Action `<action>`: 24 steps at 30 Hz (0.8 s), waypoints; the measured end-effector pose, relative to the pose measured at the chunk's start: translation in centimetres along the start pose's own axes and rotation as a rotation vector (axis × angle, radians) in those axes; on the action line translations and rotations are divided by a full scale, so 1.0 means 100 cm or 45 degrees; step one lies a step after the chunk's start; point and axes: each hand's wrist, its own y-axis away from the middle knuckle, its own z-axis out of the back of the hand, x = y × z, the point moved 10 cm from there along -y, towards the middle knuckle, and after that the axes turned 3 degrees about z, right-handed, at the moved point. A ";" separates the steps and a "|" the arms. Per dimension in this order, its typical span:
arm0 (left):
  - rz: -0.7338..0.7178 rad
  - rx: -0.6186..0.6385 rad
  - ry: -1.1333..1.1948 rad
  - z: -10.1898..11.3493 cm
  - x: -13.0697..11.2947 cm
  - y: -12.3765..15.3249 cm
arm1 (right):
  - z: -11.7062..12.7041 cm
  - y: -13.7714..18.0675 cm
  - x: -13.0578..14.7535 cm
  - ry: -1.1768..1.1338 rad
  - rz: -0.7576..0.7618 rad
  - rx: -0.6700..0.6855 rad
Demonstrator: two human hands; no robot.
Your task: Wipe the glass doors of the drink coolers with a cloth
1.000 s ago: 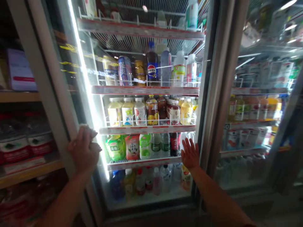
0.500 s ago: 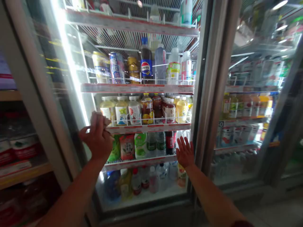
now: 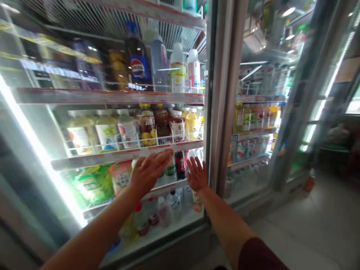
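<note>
Head cam, glass door: tall cooler door (image 3: 112, 98) right in front of both hands, reflections streaked over its upper L part; the metal frame (image 3: 221, 93) stands upright on its R side
L hand: L hand (image 3: 150, 170) flat at the door, fingers straight and close together, pointing up to the R, back of hand to cam — underside hidden, can't tell if anything's under the palm
R hand: R hand (image 3: 197, 174) spread, fingers apart and up, against the door just beside the metal frame; dark red sleeve (image 3: 260, 255) on that arm
Btwn hands: a dark red-label btl (image 3: 180, 165) on the shelf behind the glass
Mid shelf: row of btls above the hands — white-cap btls (image 3: 107, 131) at L, brown lemon-label btl (image 3: 146, 127) in the middle, yellow btl (image 3: 192, 125) near the R end
Lower shelf: green bag (image 3: 91, 185) at L, reddish bag (image 3: 120, 176) next to it, partly behind the L hand
Upper shelf: dark blue-cap btl (image 3: 137, 56) about mid, gold can (image 3: 118, 69) just L of it, pale btls further R
Cooler bottom: red-cap btl (image 3: 140, 221) and pink btl (image 3: 163, 212) below the L hand, blurry
L edge: bright light strip (image 3: 42, 163) slanting down to the R
R of frame: 2nd cooler w/ btls (image 3: 255, 116) and cartons (image 3: 246, 150), pale floor (image 3: 303, 225) below
</note>
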 end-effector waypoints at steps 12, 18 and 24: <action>0.164 -0.077 0.221 -0.041 -0.033 -0.042 | -0.023 0.006 -0.010 -0.154 -0.078 0.207; 0.305 0.017 0.483 -0.052 -0.039 -0.033 | 0.034 -0.023 -0.003 -0.413 -0.423 0.066; 0.284 0.041 0.769 -0.049 -0.049 -0.021 | 0.047 -0.074 0.021 -0.614 -0.467 -0.006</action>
